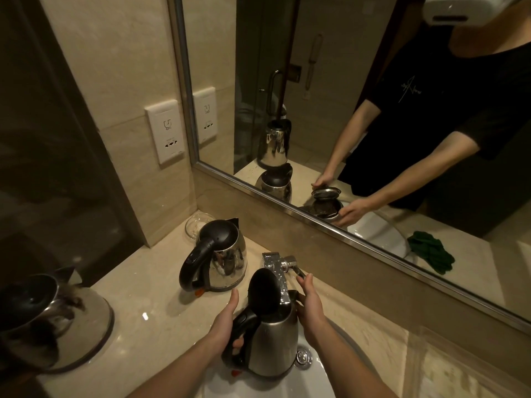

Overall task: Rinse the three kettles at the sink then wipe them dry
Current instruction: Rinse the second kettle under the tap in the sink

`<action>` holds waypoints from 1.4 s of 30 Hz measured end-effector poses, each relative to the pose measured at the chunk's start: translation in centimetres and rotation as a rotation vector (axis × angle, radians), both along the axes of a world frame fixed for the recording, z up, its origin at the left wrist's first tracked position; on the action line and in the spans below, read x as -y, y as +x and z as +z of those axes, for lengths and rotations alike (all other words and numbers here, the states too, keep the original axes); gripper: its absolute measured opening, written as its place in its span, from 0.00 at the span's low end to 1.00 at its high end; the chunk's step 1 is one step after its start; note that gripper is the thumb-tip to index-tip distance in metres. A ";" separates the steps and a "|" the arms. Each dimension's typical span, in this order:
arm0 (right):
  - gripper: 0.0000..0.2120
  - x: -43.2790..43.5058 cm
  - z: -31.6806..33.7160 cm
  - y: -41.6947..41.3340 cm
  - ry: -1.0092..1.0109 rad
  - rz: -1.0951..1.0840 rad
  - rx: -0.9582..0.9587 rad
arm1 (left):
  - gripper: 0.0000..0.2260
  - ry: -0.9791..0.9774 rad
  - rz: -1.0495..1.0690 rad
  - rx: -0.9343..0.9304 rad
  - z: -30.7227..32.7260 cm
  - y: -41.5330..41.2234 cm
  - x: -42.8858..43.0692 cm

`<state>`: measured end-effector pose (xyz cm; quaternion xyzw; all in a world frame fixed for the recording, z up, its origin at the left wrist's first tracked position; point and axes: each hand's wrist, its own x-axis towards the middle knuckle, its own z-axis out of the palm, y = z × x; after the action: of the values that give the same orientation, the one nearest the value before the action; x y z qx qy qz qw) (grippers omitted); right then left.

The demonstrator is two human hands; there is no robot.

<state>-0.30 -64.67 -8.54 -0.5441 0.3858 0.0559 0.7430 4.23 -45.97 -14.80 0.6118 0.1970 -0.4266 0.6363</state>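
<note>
A steel kettle [271,344] with its black lid raised stands in the white sink [321,380], directly under the chrome tap [275,268]. My left hand [225,323] grips its black handle, thumb wrapped round it. My right hand [311,307] lies along the kettle's right side, its straight fingertips touching the tap's lever [297,270]. I see no running water. A second shiny kettle [218,255], lid closed, stands on the counter behind and to the left. A third kettle [48,317] sits at the near left edge, blurred.
A clear glass dish [196,224] rests in the back corner beside the second kettle. A wall socket [166,132] is above it. The mirror shows a green cloth [431,251] lying on the counter to the right of the sink. The drain [304,358] is next to the kettle's base.
</note>
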 end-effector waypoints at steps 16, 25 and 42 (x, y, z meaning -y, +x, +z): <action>0.30 0.1 -0.5 0.1 -0.019 0.009 -0.004 | 0.34 0.016 0.005 0.033 0.7 -0.4 0.3; 0.29 0.3 -0.6 0.0 -0.028 0.002 0.009 | 0.37 -0.020 -0.016 0.024 0.7 -0.4 0.4; 0.31 0.5 -2.2 0.5 -0.031 -0.003 -0.015 | 0.35 0.028 -0.073 0.051 -0.7 -0.1 0.0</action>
<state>0.17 -65.19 -10.78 -0.5545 0.3932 0.0527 0.7316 4.12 -45.98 -15.47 0.6378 0.1643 -0.4312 0.6166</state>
